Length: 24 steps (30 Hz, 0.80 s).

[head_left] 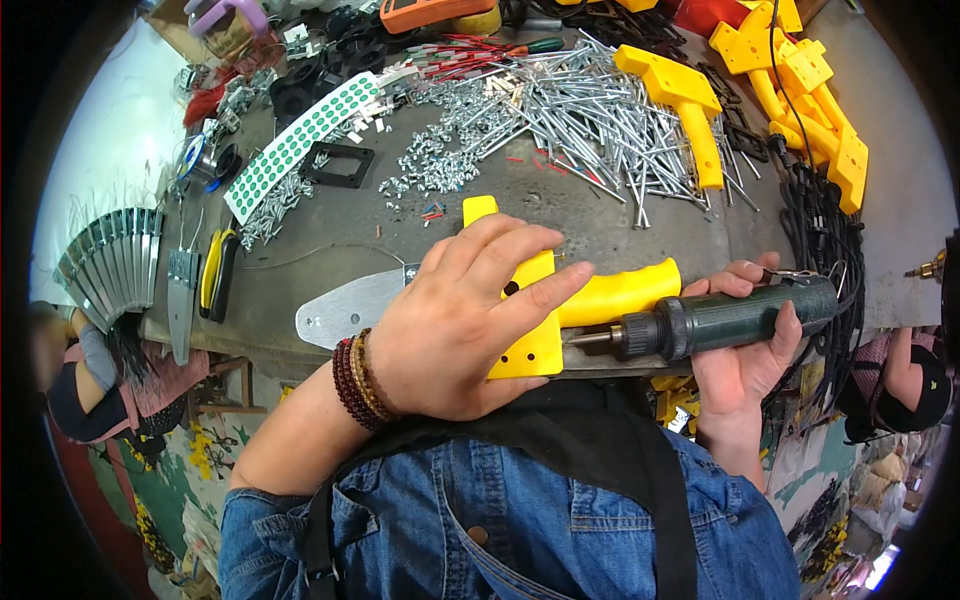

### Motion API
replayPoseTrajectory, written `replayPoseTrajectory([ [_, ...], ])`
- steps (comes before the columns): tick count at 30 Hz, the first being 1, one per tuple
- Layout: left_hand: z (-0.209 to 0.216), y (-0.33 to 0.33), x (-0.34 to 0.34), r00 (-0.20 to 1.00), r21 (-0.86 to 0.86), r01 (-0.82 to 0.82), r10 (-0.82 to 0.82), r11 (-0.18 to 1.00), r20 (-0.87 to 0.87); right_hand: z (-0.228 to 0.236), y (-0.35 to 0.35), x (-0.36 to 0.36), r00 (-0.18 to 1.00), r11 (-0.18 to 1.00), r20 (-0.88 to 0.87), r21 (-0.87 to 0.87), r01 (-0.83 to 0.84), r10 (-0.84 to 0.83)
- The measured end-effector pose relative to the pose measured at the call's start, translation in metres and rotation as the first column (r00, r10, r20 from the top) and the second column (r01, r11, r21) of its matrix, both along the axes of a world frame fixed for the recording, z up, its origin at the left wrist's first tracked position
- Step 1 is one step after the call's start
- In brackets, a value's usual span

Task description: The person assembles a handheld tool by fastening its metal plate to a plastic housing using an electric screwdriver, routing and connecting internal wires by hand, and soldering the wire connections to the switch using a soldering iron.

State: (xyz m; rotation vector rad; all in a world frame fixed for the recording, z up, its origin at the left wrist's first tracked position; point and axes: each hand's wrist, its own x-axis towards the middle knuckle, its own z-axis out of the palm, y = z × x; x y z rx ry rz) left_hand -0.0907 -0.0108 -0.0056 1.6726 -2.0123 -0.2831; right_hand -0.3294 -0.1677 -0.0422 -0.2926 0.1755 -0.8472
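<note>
My left hand [460, 320] is wrapped over a yellow plastic tool housing [535, 345] near the table's front edge, thumb and fingers gripping its block-shaped end. From that end a yellow handle [625, 292] sticks out to the right. A flat silver blade plate [345, 308] with a rounded tip pokes out on the left; my hand hides where it meets the housing. In my right hand [740, 350] lies a dark green electric screwdriver [750, 315], held level below the handle. Its bit [592, 340] points left and reaches close to the housing's edge; whether they touch I cannot tell.
Long screws [600, 120] and small metal parts [440, 150] are heaped behind my hands. More yellow housings [790, 70] lie at right, above black cables [815, 220]. On the left are pliers [215, 275], fanned blade plates [115, 255] and a green-dotted sticker sheet [300, 145]. Other people sit nearby.
</note>
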Motion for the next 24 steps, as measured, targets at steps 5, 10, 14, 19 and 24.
replayPoseTrajectory([
  [5, 0.002, 0.003, 0.002, 1.000, -0.008, -0.002, 0.001, 1.000, -0.025, -0.007, -0.001, 0.000, 0.996, 0.999, 0.079, -0.025, -0.043, 0.045],
  [10, -0.004, 0.004, 0.001, 1.000, -0.009, 0.003, -0.003, 1.000, 0.000, -0.003, 0.006, 0.005, 0.995, 0.967, -0.036, -0.236, -0.100, 0.094],
  [14, -0.011, 0.007, -0.002, 1.000, -0.033, -0.011, 0.012, 0.999, 0.013, -0.017, -0.010, 0.003, 0.964, 0.943, 0.119, -0.269, -0.198, 0.237],
  [19, -0.009, 0.012, 0.001, 0.998, -0.050, -0.030, 0.032, 0.998, 0.048, -0.015, 0.000, 0.013, 0.983, 0.952, 0.072, -0.270, -0.141, 0.166],
  [24, -0.009, 0.005, 0.034, 0.985, -0.249, -0.140, 0.109, 0.958, -0.136, -0.022, -0.002, 0.005, 0.995, 0.950, 0.029, -0.301, -0.086, 0.099],
])
